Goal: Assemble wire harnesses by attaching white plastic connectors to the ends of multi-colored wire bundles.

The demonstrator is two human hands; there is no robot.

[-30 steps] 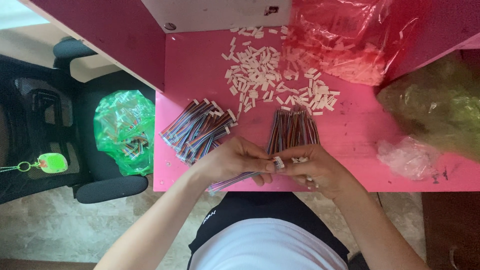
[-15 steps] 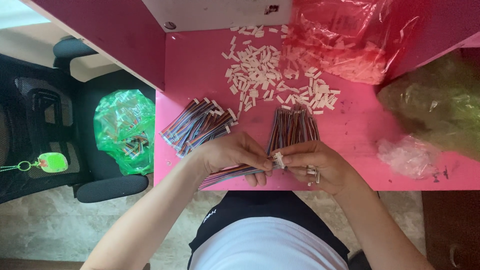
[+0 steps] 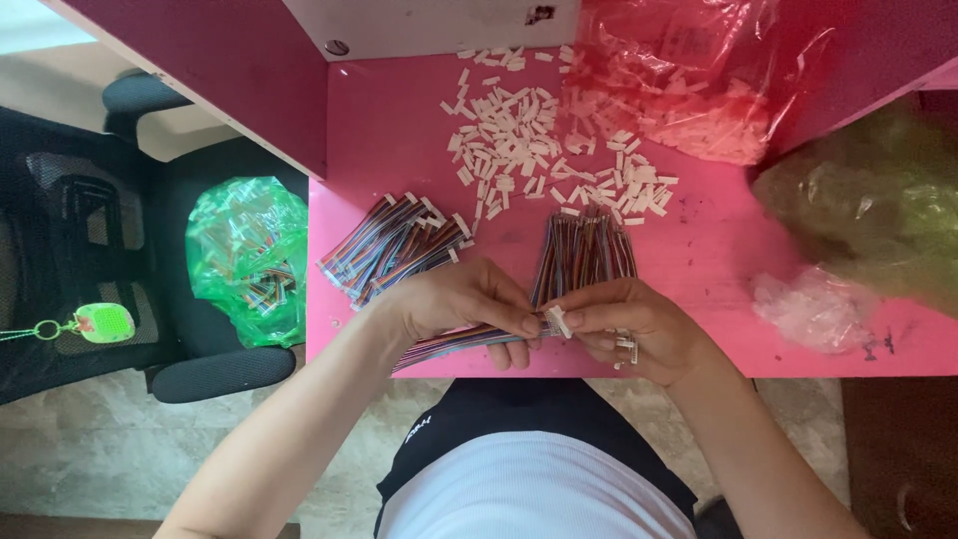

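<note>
I hold a small white plug (image 3: 559, 321) between my two hands, right at the front edge of the pink desk (image 3: 399, 140). My right hand (image 3: 639, 329) pinches the plug with its fingertips pressed together on it. My left hand (image 3: 469, 304) is closed on a flat rainbow wire strip (image 3: 449, 344), and the strip runs out to the left under that hand. The end of the strip meets the plug where my fingers touch.

Just behind my hands stands a bunch of rainbow wires (image 3: 584, 250), lying on the desk. To the left of it is another pile of rainbow wires with white ends (image 3: 394, 245).

Farther back, lots of little white plugs (image 3: 529, 140) are spread over the desk. A clear red plastic bag (image 3: 689, 70) with white bits inside lies at the back right. A greenish bag (image 3: 878, 210) is at the far right, and a small clear bag (image 3: 813, 309) lies near it. A green bag with wires (image 3: 249, 260) sits on a black chair (image 3: 90, 240) to my left.
</note>
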